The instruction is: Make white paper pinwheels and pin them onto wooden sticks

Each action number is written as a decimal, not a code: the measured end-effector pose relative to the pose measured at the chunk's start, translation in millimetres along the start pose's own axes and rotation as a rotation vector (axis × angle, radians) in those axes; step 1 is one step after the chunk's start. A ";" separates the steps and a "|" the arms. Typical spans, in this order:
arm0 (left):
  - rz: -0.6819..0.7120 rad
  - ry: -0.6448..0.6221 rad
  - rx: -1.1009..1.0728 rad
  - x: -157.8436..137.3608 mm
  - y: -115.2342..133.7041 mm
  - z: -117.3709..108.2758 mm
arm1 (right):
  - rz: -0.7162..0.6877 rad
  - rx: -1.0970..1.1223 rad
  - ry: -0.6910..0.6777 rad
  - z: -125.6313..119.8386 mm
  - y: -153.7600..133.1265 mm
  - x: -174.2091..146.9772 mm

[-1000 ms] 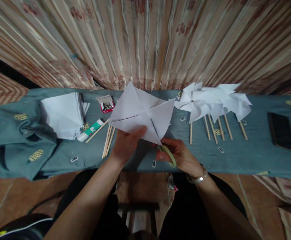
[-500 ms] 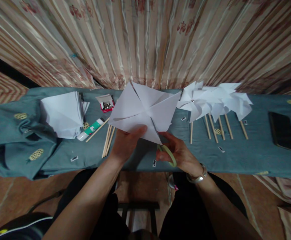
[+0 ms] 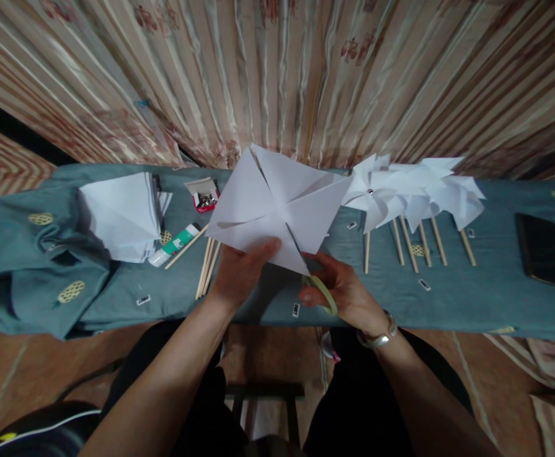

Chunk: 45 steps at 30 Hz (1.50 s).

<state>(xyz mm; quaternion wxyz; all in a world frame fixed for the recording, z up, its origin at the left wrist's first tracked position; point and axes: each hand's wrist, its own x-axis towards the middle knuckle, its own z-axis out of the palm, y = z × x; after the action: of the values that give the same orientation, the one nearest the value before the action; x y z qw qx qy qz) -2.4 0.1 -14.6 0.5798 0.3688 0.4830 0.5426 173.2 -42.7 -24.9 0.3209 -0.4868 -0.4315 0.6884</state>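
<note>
left hand (image 3: 239,271): pinching slit paper (image 3: 274,212), thumb on top | right hand (image 3: 347,289): gripping scissors (image 3: 327,296) at near corner

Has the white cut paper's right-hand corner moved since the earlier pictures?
Yes: the corner has shifted right, closer to the silver pin of the nearest white paper pinwheel.

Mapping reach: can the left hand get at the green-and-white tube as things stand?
Probably yes, if the left hand lets go of the white paper. The green-and-white tube lies uncovered to its left, with only low wooden sticks between.
</note>
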 end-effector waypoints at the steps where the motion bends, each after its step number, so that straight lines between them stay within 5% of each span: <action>1: 0.004 -0.005 -0.005 0.3 -0.8 -0.5 | -0.001 -0.004 0.001 0.0 0.3 -0.2; 45: -0.021 0.004 0.021 -2.8 -4.4 1.5 | 0.028 0.152 0.036 5.4 4.5 2.9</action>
<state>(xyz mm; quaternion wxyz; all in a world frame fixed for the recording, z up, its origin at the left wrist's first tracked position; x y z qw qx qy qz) 0.3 -3.1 -17.9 0.5806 0.3687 0.4939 0.5320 167.1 -43.7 -29.3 0.3550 -0.4791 -0.3654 0.7148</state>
